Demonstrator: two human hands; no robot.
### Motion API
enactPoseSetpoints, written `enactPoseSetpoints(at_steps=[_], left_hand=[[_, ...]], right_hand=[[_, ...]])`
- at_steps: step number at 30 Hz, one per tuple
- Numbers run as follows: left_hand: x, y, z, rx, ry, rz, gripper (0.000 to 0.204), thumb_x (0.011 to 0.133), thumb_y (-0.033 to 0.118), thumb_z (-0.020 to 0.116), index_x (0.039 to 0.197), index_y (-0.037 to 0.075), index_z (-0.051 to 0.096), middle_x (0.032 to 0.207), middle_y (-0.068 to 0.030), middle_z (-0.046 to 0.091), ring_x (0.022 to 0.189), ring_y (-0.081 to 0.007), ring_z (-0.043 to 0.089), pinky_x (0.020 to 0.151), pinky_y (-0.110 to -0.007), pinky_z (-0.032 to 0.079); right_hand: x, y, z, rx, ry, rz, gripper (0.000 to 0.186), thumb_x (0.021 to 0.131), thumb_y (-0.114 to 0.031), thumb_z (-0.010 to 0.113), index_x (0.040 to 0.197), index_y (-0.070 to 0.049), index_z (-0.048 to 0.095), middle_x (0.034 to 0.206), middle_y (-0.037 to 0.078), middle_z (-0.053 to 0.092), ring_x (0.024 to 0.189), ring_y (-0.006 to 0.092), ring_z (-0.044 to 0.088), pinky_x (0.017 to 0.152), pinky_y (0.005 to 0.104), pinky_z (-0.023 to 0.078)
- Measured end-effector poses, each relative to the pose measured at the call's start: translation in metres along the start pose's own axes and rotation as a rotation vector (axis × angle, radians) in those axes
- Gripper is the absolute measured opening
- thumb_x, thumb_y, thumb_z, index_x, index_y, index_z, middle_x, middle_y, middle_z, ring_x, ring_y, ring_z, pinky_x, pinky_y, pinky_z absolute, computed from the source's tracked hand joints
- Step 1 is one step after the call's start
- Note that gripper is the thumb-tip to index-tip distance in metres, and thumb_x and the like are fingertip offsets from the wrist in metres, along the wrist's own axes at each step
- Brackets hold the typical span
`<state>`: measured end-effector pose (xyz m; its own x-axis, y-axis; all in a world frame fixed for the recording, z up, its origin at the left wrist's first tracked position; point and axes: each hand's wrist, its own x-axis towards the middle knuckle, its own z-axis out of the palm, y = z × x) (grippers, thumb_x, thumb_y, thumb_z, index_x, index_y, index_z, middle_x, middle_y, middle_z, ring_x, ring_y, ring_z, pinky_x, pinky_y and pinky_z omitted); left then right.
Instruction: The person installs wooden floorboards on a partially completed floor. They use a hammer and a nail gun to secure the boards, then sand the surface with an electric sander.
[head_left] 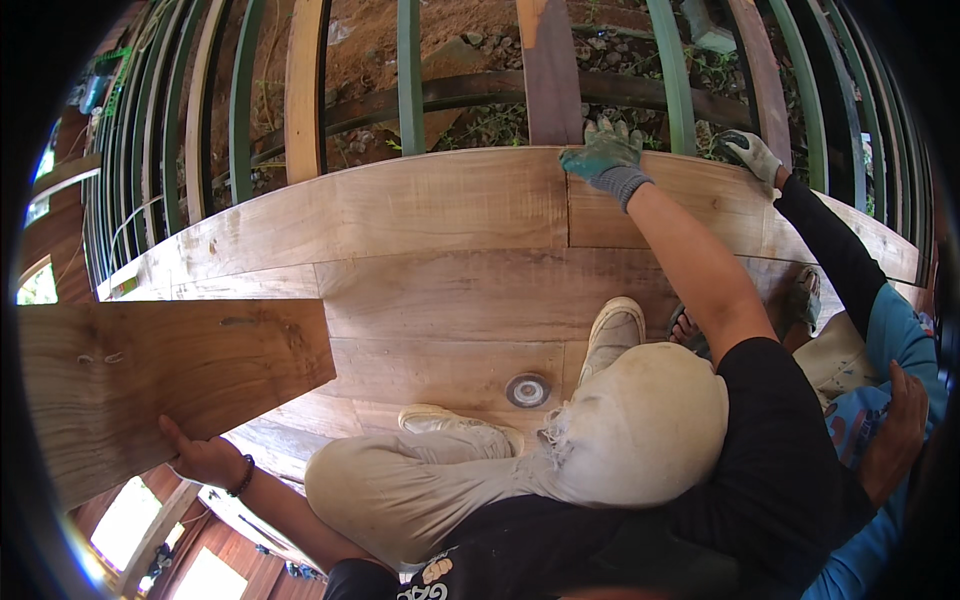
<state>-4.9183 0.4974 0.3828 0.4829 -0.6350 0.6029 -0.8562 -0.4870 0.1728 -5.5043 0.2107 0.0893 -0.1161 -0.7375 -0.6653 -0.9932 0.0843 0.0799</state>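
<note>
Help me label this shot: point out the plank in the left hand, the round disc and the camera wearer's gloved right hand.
Plank (170, 365), head view: middle of its broad face.
Round disc (527, 390), head view: its centre.
Gloved right hand (608, 157), head view: middle of the glove.

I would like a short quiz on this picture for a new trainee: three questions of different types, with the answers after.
1. What does the person's bare left hand hold?
A) a hammer
B) a wooden plank
C) a rope

2. True or false: the person's right hand is bare.

3. Fill in the missing word: The round disc shows between the person's two ____.

Key:
1. B
2. False; it wears a glove.
3. shoes
</note>
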Motion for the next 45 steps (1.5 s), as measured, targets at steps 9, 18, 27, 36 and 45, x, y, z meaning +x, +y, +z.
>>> enactPoseSetpoints(at_steps=[9,18,27,36,45], left_hand=[[-0.004,-0.012,-0.003,0.074,0.021,0.064,0.031,0.11,0.018,0.056,0.137,0.009,0.069,0.139,-0.0205,0.066,0.119,-0.0291,0.066,0.105,-0.037,0.053],[0.001,-0.019,-0.003,-0.256,0.018,-0.163,0.044,0.106,0.027,0.066,0.131,-0.009,0.067,0.138,-0.0201,0.066,0.118,-0.0259,0.065,0.103,-0.035,0.054],[-0.007,-0.035,-0.018,0.023,0.037,0.088,0.039,0.103,0.008,0.064,0.142,0.006,0.065,0.132,-0.0215,0.068,0.113,-0.032,0.069,0.1,-0.039,0.056],[0.0,-0.041,-0.029,0.022,0.094,0.008,0.048,0.098,0.028,0.077,0.126,-0.01,0.067,0.128,-0.016,0.068,0.11,-0.0258,0.067,0.1,-0.036,0.058],[-0.016,-0.058,-0.014,-0.778,0.247,-0.525,0.047,0.097,0.025,0.078,0.124,-0.012,0.067,0.129,-0.0171,0.068,0.111,-0.0268,0.067,0.105,-0.038,0.056]], right_hand=[[-0.009,0.007,0.007,-0.019,0.114,-0.05,0.095,0.091,-0.068,0.049,0.166,-0.012,0.031,0.173,0.011,0.028,0.16,0.0334,0.022,0.131,0.053,0.01],[0.023,0.038,0.004,-0.022,0.045,-0.357,0.085,0.091,-0.084,0.04,0.125,-0.011,0.069,0.123,0.013,0.072,0.107,0.0326,0.071,0.111,0.0495,0.039],[0.013,0.035,0.013,-0.087,0.151,-0.433,0.092,0.084,-0.09,0.048,0.107,-0.004,0.069,0.09,0.019,0.076,0.098,0.0315,0.073,0.103,0.0456,0.042],[0.015,0.028,0.014,0.026,0.236,-0.518,0.09,0.083,-0.091,0.051,0.096,-0.003,0.067,0.08,0.019,0.072,0.085,0.0369,0.072,0.091,0.047,0.05],[0.018,0.057,0.017,-0.072,0.117,-0.335,0.088,0.081,-0.089,0.054,0.104,-0.005,0.067,0.099,0.017,0.075,0.108,0.0332,0.069,0.107,0.0466,0.042]])
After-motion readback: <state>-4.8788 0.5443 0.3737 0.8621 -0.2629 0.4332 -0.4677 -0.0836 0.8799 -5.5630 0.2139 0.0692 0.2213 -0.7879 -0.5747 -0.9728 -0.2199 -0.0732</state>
